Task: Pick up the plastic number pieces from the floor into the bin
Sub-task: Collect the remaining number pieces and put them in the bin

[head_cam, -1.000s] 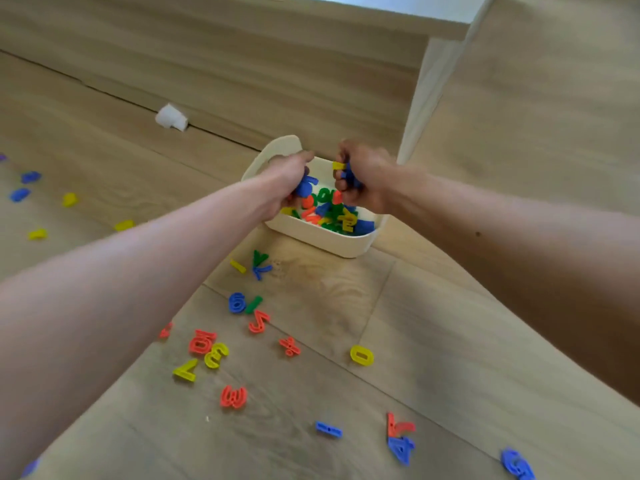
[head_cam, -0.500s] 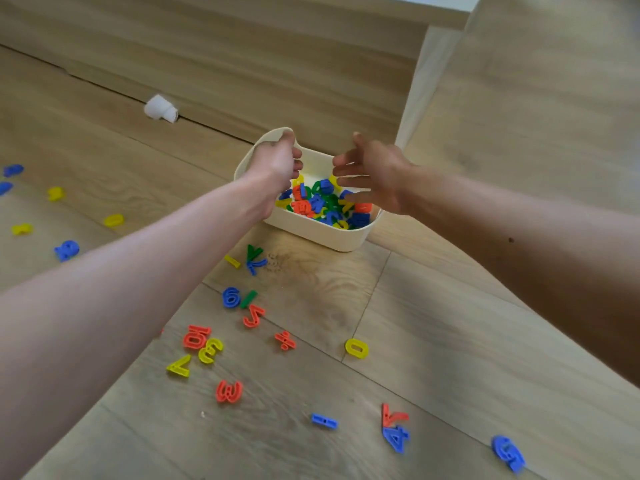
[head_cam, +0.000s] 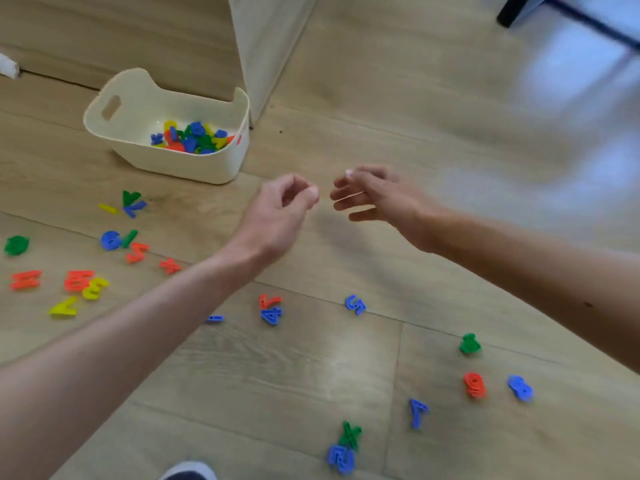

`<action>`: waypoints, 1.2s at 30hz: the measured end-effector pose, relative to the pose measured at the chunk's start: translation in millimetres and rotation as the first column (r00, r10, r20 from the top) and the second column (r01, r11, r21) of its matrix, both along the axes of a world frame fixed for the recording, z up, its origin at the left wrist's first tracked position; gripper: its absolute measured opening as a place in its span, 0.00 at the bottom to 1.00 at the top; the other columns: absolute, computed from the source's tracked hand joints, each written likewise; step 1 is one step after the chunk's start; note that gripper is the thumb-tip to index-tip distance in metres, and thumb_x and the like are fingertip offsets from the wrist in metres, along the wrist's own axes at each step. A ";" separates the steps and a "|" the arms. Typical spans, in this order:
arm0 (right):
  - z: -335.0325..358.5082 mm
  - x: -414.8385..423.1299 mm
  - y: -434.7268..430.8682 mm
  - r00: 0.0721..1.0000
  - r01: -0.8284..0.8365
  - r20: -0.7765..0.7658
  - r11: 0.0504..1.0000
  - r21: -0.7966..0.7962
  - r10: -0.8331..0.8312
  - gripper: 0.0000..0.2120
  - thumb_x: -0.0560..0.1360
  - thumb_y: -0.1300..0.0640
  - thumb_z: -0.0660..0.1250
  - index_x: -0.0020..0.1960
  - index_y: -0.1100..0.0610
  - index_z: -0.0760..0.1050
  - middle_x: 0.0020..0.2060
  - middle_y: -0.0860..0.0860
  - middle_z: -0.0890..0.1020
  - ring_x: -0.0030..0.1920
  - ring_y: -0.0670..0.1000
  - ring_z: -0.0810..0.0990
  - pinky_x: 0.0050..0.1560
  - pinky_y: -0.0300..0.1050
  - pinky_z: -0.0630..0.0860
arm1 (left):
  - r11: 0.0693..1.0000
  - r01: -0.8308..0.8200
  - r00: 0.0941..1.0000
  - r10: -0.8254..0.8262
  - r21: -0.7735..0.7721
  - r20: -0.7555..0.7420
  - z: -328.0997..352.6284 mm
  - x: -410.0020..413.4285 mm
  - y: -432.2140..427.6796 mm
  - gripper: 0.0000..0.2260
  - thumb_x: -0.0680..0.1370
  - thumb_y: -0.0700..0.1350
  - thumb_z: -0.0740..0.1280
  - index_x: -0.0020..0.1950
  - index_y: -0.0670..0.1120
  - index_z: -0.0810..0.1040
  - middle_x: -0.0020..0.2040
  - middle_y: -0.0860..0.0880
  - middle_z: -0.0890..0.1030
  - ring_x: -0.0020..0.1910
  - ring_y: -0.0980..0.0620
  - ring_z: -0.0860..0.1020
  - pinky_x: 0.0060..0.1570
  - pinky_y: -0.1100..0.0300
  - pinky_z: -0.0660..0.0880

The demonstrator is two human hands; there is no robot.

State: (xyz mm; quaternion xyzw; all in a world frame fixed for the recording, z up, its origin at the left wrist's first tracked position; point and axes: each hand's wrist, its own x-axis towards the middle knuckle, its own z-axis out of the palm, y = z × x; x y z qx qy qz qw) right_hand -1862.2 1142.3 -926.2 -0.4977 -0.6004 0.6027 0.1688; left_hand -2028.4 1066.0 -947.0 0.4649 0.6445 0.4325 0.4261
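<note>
A cream bin (head_cam: 194,166) stands on the wooden floor at the upper left, holding a heap of coloured number pieces (head_cam: 192,138). Both hands hover over bare floor to its right. My left hand (head_cam: 277,213) has its fingers loosely curled with nothing in them. My right hand (head_cam: 374,199) has its fingers spread and holds nothing. Loose pieces lie around: a blue 5 (head_cam: 355,304), a red 7 over a blue 4 (head_cam: 271,309), a red 9 (head_cam: 474,385), a blue 8 (head_cam: 520,388), a green X (head_cam: 350,435).
More pieces lie at the left: a blue 6 (head_cam: 110,240), a red 5 (head_cam: 137,252), a yellow 7 (head_cam: 64,307). A pale cabinet corner (head_cam: 266,46) rises behind the bin. A shoe tip (head_cam: 188,472) shows at the bottom edge. A dark furniture leg (head_cam: 509,10) stands top right.
Both hands let their pieces fall into the bin, opened, and pulled back to the right of it. The view has swung right and down, showing more pieces on the floor.
</note>
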 end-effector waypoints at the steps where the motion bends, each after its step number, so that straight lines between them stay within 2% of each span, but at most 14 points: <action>1: -2.6 28.2 -11.3 0.999 0.047 0.015 0.999 -0.017 -0.046 0.13 0.82 0.52 0.60 0.56 0.60 0.78 0.53 0.58 0.84 0.51 0.54 0.85 0.59 0.55 0.78 | 0.995 0.096 0.994 -0.097 -0.010 -0.052 -5.8 24.0 -7.5 0.11 0.75 0.51 0.64 0.47 0.45 0.80 0.42 0.47 0.82 0.42 0.56 0.78 0.48 0.57 0.75; 3: -8.6 70.9 -29.3 0.991 0.127 0.041 0.992 -0.029 -0.125 0.13 0.81 0.54 0.62 0.58 0.62 0.78 0.52 0.58 0.85 0.48 0.52 0.84 0.57 0.55 0.79 | 0.961 0.273 0.945 -0.275 -0.038 -0.178 -17.5 56.3 -21.1 0.08 0.75 0.49 0.66 0.49 0.47 0.80 0.42 0.52 0.81 0.41 0.58 0.77 0.44 0.64 0.72; 5: -13.0 113.4 -52.1 0.979 0.185 0.093 0.983 -0.002 -0.184 0.10 0.81 0.56 0.63 0.56 0.62 0.78 0.49 0.57 0.85 0.46 0.51 0.84 0.54 0.53 0.79 | 0.888 0.449 0.792 -0.448 -0.102 -0.414 -36.9 78.5 -32.9 0.08 0.76 0.47 0.68 0.54 0.47 0.79 0.50 0.51 0.79 0.49 0.54 0.76 0.47 0.66 0.70; 7: -18.6 151.1 -77.0 0.962 0.214 0.162 0.976 0.049 -0.219 0.06 0.80 0.59 0.64 0.53 0.58 0.79 0.45 0.55 0.84 0.43 0.50 0.83 0.50 0.52 0.78 | 0.823 0.531 0.542 -0.514 -0.203 -0.665 -57.4 88.9 -41.3 0.13 0.76 0.49 0.67 0.59 0.48 0.75 0.56 0.48 0.74 0.56 0.47 0.72 0.54 0.56 0.72; 9: -28.9 185.0 -100.2 0.931 0.162 0.305 0.975 0.149 -0.201 0.05 0.78 0.60 0.67 0.52 0.55 0.79 0.45 0.54 0.83 0.43 0.49 0.82 0.48 0.50 0.78 | 0.799 0.539 0.395 -0.520 -0.267 -0.758 -73.4 92.5 -46.6 0.16 0.76 0.50 0.67 0.62 0.48 0.73 0.57 0.46 0.71 0.57 0.45 0.69 0.52 0.47 0.76; 11: -41.1 212.6 -121.7 0.858 0.021 0.496 0.974 0.224 -0.133 0.09 0.75 0.58 0.70 0.54 0.54 0.78 0.48 0.53 0.81 0.45 0.49 0.81 0.49 0.47 0.77 | 0.774 0.563 0.341 -0.536 -0.289 -0.772 -84.2 93.9 -50.5 0.13 0.76 0.48 0.68 0.59 0.47 0.74 0.54 0.45 0.70 0.55 0.44 0.69 0.48 0.44 0.77; 14: -59.7 242.4 -146.1 0.663 -0.175 0.747 0.960 0.217 -0.048 0.18 0.71 0.54 0.72 0.60 0.50 0.75 0.54 0.50 0.76 0.51 0.54 0.80 0.52 0.51 0.78 | 0.745 0.592 0.285 -0.550 -0.307 -0.785 -91.0 95.3 -54.4 0.08 0.74 0.43 0.69 0.52 0.45 0.74 0.50 0.44 0.70 0.51 0.43 0.71 0.44 0.43 0.77; 16: -68.3 252.6 -158.4 0.522 -0.243 0.852 0.952 0.185 -0.032 0.20 0.72 0.53 0.70 0.62 0.48 0.72 0.56 0.49 0.73 0.54 0.55 0.78 0.49 0.50 0.75 | 0.746 0.590 0.290 -0.551 -0.308 -0.782 -88.6 95.6 -56.9 0.07 0.75 0.42 0.68 0.52 0.45 0.74 0.50 0.44 0.71 0.51 0.42 0.71 0.44 0.44 0.77; 18: -75.2 257.8 -166.6 0.458 -0.253 0.887 0.949 0.190 -0.056 0.18 0.73 0.55 0.67 0.62 0.49 0.71 0.56 0.49 0.73 0.55 0.56 0.77 0.44 0.48 0.71 | 0.745 0.611 0.328 -0.548 -0.269 -0.770 -81.6 101.5 -62.6 0.07 0.77 0.44 0.66 0.54 0.46 0.75 0.50 0.45 0.72 0.51 0.43 0.72 0.44 0.47 0.76; 22: -89.1 263.0 -174.2 0.483 -0.246 0.869 0.936 0.251 -0.106 0.12 0.73 0.58 0.65 0.56 0.52 0.72 0.50 0.51 0.76 0.52 0.58 0.77 0.43 0.49 0.73 | 0.618 0.745 0.326 -0.664 -0.250 -0.673 -59.3 134.0 -92.3 0.10 0.79 0.49 0.64 0.60 0.49 0.74 0.51 0.50 0.72 0.51 0.49 0.72 0.45 0.54 0.72; 27: -93.6 266.3 -177.1 0.650 -0.184 0.746 0.922 0.341 -0.146 0.10 0.70 0.56 0.69 0.50 0.51 0.72 0.43 0.49 0.76 0.44 0.55 0.78 0.43 0.52 0.77 | 0.446 0.858 0.119 -0.656 -0.256 -0.745 -66.0 171.7 -127.6 0.10 0.74 0.45 0.69 0.55 0.46 0.76 0.48 0.47 0.74 0.46 0.47 0.74 0.33 0.56 0.69; 30: -92.8 253.6 -181.1 0.759 -0.166 0.638 0.909 0.382 -0.129 0.10 0.69 0.53 0.70 0.47 0.49 0.71 0.41 0.47 0.76 0.41 0.52 0.77 0.43 0.53 0.77 | 0.447 0.848 0.084 -0.643 -0.283 -0.761 -81.4 178.0 -130.6 0.10 0.73 0.40 0.69 0.53 0.45 0.75 0.47 0.46 0.73 0.45 0.46 0.72 0.29 0.53 0.74; 33: -97.7 238.9 -186.8 0.754 -0.190 0.644 0.895 0.404 -0.131 0.08 0.70 0.53 0.69 0.45 0.50 0.71 0.40 0.47 0.75 0.40 0.52 0.77 0.42 0.54 0.77 | 0.474 0.834 0.090 -0.623 -0.283 -0.777 -89.8 179.4 -129.3 0.09 0.72 0.35 0.66 0.51 0.45 0.76 0.47 0.46 0.72 0.44 0.47 0.71 0.28 0.53 0.74; 36: -103.7 230.3 -191.5 0.740 -0.202 0.657 0.883 0.424 -0.146 0.06 0.72 0.54 0.69 0.45 0.51 0.72 0.42 0.47 0.74 0.40 0.52 0.76 0.40 0.55 0.77 | 0.469 0.845 0.115 -0.630 -0.257 -0.768 -88.9 179.7 -130.5 0.03 0.75 0.40 0.67 0.47 0.45 0.76 0.47 0.45 0.72 0.44 0.47 0.71 0.29 0.55 0.73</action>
